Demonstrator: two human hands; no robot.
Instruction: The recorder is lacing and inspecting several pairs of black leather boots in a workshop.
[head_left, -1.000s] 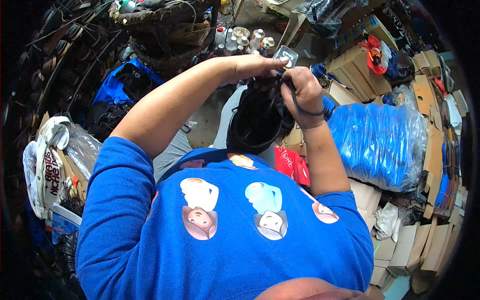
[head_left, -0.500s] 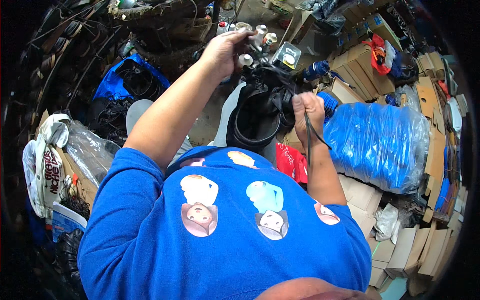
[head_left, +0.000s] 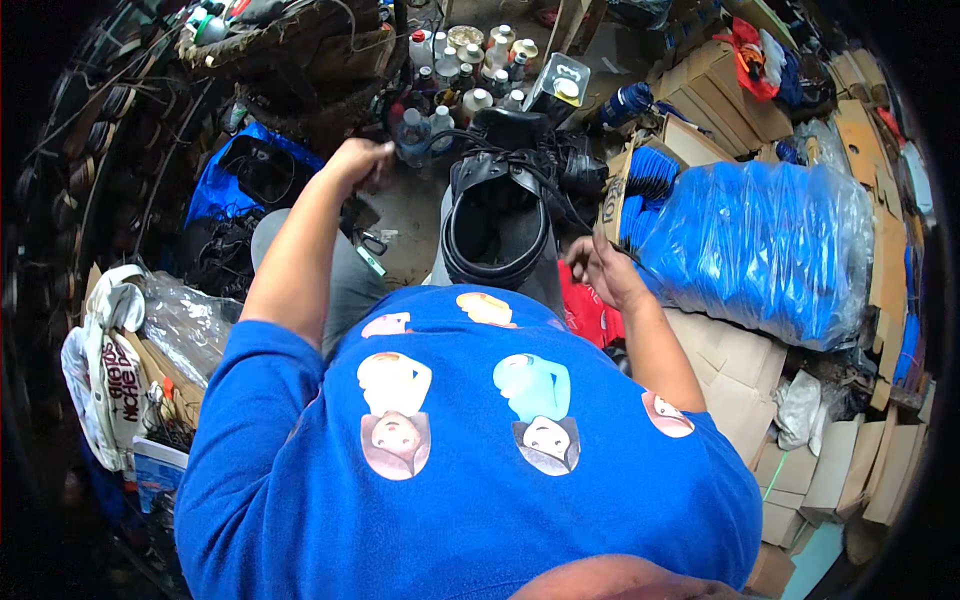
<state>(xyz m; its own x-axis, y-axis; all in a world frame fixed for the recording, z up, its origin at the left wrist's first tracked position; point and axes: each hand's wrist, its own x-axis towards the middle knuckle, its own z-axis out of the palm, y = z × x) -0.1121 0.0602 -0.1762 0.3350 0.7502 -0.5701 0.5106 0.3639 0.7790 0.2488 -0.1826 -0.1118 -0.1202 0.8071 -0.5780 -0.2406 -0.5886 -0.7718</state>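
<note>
A black lace-up boot (head_left: 500, 262) stands upright between my knees, its round padded opening toward me. Black boot laces (head_left: 566, 205) stretch out from its front to both sides. Out to the left, my left hand (head_left: 362, 163) is closed in a fist, thumb on top, at the end of the lace on that side; the lace is thin and dark against the bottles there. My right hand (head_left: 605, 270), right of the boot, has its fingers curled on the other lace, which runs down to it at a slant. The boot's toe is partly hidden behind the laces.
Several bottles (head_left: 476, 98) and a clear square container (head_left: 558, 88) stand beyond the boot. Plastic-wrapped blue items (head_left: 755, 255) and cardboard boxes (head_left: 720, 95) crowd the right. A blue bag (head_left: 207, 192) with black things lies left; a red bag (head_left: 590, 312) sits beside my right wrist.
Both hands have moved apart and down from above the boot, left hand outward to the left, right hand lower. The laces are drawn out sideways, and the boot's front shows more.
</note>
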